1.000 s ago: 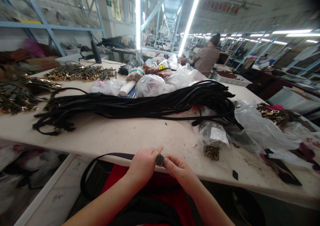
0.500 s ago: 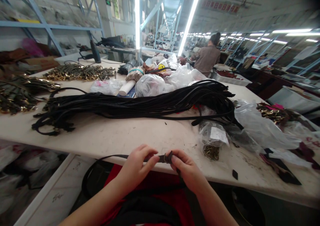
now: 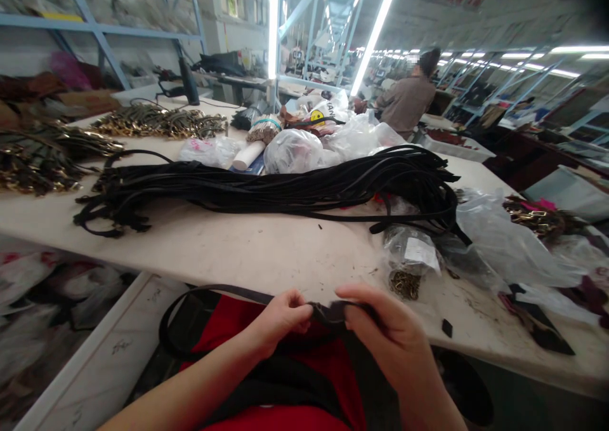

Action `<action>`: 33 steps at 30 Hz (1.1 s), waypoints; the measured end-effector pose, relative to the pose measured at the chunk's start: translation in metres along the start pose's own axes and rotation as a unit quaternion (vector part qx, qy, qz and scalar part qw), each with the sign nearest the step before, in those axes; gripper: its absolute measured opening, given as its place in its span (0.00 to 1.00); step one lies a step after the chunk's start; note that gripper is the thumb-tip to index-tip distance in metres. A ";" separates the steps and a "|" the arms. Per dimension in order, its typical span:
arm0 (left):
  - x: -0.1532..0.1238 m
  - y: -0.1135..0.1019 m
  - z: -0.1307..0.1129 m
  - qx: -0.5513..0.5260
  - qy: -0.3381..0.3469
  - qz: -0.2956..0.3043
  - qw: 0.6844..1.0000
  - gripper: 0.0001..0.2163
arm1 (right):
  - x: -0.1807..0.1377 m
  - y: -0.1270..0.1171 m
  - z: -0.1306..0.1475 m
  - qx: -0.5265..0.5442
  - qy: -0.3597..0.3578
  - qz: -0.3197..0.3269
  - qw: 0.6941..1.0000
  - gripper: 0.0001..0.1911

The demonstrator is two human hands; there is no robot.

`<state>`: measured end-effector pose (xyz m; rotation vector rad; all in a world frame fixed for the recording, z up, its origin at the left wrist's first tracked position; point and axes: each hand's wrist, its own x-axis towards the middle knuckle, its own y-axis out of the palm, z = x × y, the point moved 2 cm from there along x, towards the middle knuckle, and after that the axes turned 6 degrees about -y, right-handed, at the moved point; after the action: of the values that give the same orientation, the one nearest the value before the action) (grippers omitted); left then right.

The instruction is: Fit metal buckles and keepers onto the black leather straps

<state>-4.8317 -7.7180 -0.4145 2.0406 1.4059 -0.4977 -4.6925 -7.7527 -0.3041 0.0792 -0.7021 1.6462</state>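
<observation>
I am getting only one view, so nothing is overlapping with another. The head camera is looking forward and down across the table (image 3: 266, 253), whose near edge is running along the lower middle of the frame. It is sitting very close to the left hand (image 3: 278, 320) and right hand (image 3: 390, 339) at the bottom centre, while the wide lens is taking in the ceiling lights (image 3: 375, 31) at the top and bending the frame's edges.

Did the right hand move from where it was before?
Yes. The right hand slid rightward along the table edge, nearer the small bag of metal rings.
</observation>
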 end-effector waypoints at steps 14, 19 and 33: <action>-0.008 -0.002 0.005 -0.039 0.037 0.002 0.999 0.10 | -0.015 0.041 -0.048 -0.421 0.033 0.120 0.898 0.12; -0.011 -0.003 0.003 -0.038 0.065 0.014 0.997 0.11 | -0.019 0.044 -0.056 -0.367 0.015 0.178 0.913 0.14; -0.078 -0.051 -0.054 -0.086 0.211 -0.014 0.973 0.16 | -0.007 0.030 -0.021 -0.158 0.006 0.141 0.977 0.16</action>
<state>-4.9097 -7.7238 -0.3408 2.0610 1.6572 0.0580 -4.7112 -7.7495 -0.3357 -0.2702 -0.9925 1.7799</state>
